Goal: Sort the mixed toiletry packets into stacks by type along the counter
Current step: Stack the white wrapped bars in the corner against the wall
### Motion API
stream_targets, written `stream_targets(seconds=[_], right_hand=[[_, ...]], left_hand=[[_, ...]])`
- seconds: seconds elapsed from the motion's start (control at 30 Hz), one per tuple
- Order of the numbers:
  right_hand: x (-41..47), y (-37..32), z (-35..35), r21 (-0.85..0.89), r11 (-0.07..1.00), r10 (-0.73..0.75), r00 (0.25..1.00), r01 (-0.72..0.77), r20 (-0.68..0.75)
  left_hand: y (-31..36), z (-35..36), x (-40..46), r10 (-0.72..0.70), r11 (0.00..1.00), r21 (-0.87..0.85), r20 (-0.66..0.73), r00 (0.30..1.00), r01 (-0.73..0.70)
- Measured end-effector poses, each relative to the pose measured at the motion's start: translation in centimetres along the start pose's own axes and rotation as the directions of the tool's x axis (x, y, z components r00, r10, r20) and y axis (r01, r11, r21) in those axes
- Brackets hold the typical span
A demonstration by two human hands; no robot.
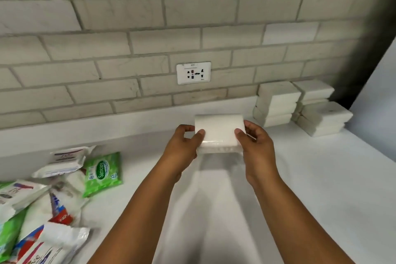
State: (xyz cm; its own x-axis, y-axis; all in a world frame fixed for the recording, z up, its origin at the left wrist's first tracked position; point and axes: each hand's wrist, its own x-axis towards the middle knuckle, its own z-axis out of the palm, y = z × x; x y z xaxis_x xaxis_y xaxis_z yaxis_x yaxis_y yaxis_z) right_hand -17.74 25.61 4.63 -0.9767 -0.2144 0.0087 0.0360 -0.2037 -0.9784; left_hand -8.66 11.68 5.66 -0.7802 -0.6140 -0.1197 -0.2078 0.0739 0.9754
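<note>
A plain white tissue packet (219, 133) is held over the middle of the white counter (321, 178), gripped by both hands. My left hand (184, 146) pinches its left edge and my right hand (255, 146) pinches its right edge. Three stacks of the same white packets (276, 105) (314, 94) (323, 119) stand at the back right by the wall. A mixed pile of packets (42, 199) lies at the front left, with a green wet-wipes packet (102, 173) on its right side.
A tiled wall with a white power socket (193, 73) runs along the back of the counter. A dark edge and a pale panel (377, 83) close off the counter at the far right.
</note>
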Motion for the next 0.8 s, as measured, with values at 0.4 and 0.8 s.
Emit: stream_targets(seconds=[0.4, 0.8], right_hand=[[6.9, -2.2, -15.8, 0.0, 0.999, -0.034, 0.963, 0.036, -0.269], [21.1, -4.1, -30.9, -0.152, 0.988, -0.05, 0.968, 0.013, -0.248]], left_hand=[[2.7, 17.8, 3.3, 0.03, 0.999, -0.047, 0.258, 0.966, -0.019], [4.5, 39.0, 7.4, 0.056, 0.992, -0.12, 0.088, 0.995, -0.045]])
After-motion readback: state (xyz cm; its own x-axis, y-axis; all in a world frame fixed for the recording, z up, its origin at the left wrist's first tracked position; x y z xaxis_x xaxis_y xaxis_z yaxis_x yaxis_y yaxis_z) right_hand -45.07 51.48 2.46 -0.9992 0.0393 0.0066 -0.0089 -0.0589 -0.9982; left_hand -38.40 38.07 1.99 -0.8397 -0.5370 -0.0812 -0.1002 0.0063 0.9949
